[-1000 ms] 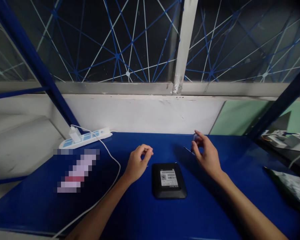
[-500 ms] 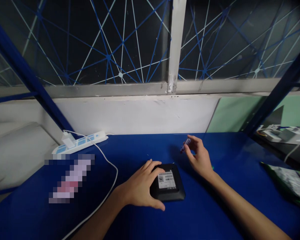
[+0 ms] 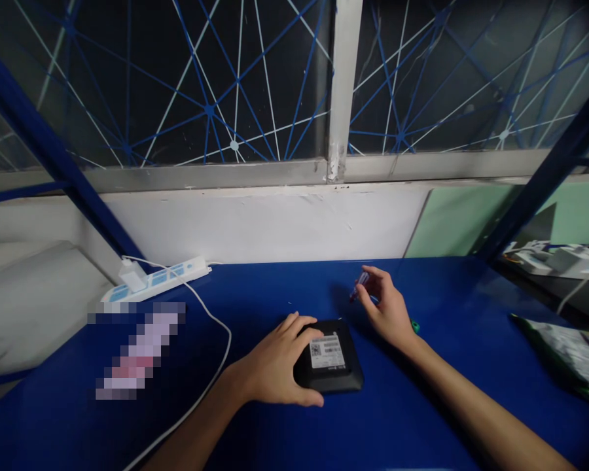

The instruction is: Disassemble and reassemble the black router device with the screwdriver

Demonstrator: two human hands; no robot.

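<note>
A flat black device with rounded corners lies on the blue table, a white printed label with a square code facing up. My left hand covers its left side, fingers spread over the far part and thumb along the near edge. To the right and farther back, my right hand pinches a small clear tube with a dark reddish lower end between thumb and fingers, tilted above the table. Part of the tube is hidden by the fingers. A small green round piece lies beside my right wrist.
A white power strip with a plugged-in charger stands at the back left; its white cable runs to the front edge. Left lies a blurred-out pinkish item. A silver-green bag is at the right. Blue frame posts rise on both sides.
My right hand has moved slightly left with the tube, and the green piece by the wrist shows more. My left hand and the black device stay nearly still.
</note>
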